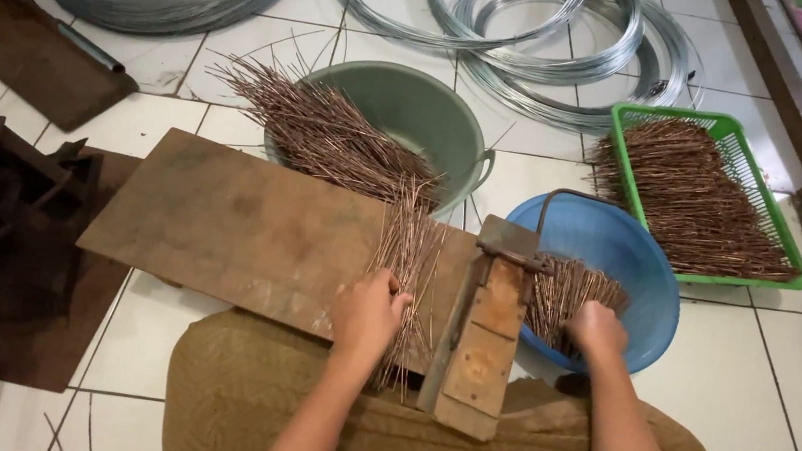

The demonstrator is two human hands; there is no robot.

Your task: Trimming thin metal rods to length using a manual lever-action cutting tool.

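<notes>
Left of the upright wooden cutting jig [485, 341], the left hand [366, 314] grips thin coppery rods [407, 257]; keep them aligned. The right hand [596, 328] clasps cut pieces in the blue plastic basin [652, 274].

I see my two arms in front of me, and both are bare with no sleeves on them. My left hand [366, 314] and my right hand [597, 328] have no gloves, no rings and no watch. A brown cloth [239, 409] with a small wavy pattern covers my lap.
</notes>
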